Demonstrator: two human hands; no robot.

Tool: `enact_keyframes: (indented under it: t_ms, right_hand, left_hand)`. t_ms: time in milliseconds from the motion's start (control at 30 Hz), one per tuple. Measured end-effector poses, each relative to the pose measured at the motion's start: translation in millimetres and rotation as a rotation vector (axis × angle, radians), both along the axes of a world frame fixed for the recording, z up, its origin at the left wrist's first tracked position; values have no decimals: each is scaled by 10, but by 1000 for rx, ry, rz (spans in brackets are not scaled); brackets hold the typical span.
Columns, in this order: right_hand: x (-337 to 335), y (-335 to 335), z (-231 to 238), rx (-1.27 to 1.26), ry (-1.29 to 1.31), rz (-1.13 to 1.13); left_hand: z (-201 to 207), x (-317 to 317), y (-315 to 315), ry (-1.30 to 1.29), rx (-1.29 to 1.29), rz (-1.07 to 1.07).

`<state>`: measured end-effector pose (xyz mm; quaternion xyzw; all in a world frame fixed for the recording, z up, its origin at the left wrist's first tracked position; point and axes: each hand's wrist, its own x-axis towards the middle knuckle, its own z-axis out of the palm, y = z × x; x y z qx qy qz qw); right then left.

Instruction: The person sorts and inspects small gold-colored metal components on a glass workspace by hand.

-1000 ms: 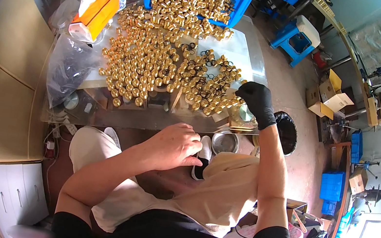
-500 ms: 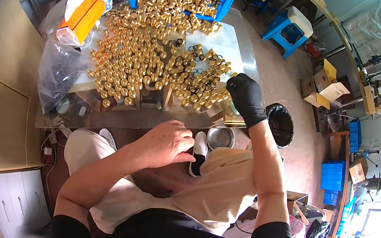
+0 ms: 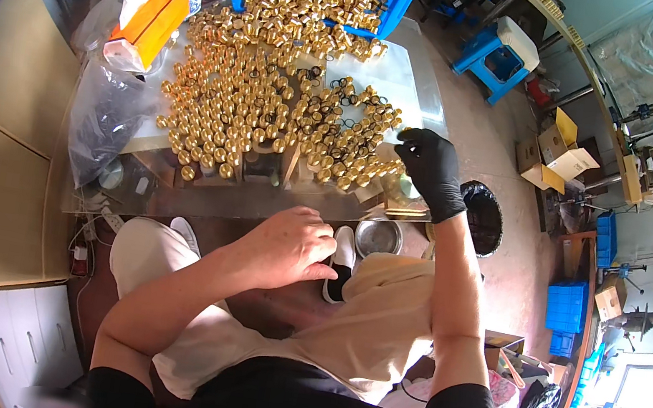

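Note:
Several small brass caps (image 3: 227, 105) lie in a wide heap on the table, many with black rings (image 3: 347, 123) among them at the right side. My right hand (image 3: 433, 169), in a black glove, is over the table's right edge beside the heap. Its fingers are bent in toward the thumb, and anything between them is too small or hidden to make out. My bare left hand (image 3: 292, 248) hangs in front of the table's near edge, above my lap. Its fingers are curled under with the thumb pointing right, so the palm is hidden.
A blue crate (image 3: 408, 1) full of brass pieces tips toward the heap at the back. An orange tissue box (image 3: 150, 30) and a clear plastic bag (image 3: 103, 120) are at left. A lined black bin (image 3: 481, 219) and a metal bowl (image 3: 378, 237) stand below the right side.
My gloved right hand has shifted slightly right, and its fingers look less tightly curled. My left hand keeps its pose. The whole view has turned a little.

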<state>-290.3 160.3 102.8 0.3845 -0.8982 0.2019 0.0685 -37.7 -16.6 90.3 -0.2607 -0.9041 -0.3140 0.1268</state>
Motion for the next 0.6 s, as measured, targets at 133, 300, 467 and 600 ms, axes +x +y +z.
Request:
enact_keyframes:
  t_ms: [133,300,467,600]
  right_hand:
    - [100,-252,-37,-212,-159,173]
    - [94,-366,-72,-53,-33,243]
    - [-23,-312,-8,-172,-114,224]
    - [-430,-63,-20,-262,16,-18]
  left_hand:
    - [-32,-16,-4,-16,2,-9]
    - [15,-18,-18,-42,-74,1]
    - [-14,19,-39,-13,-14,16]
    - [-3,21,-27,2,-16,18]
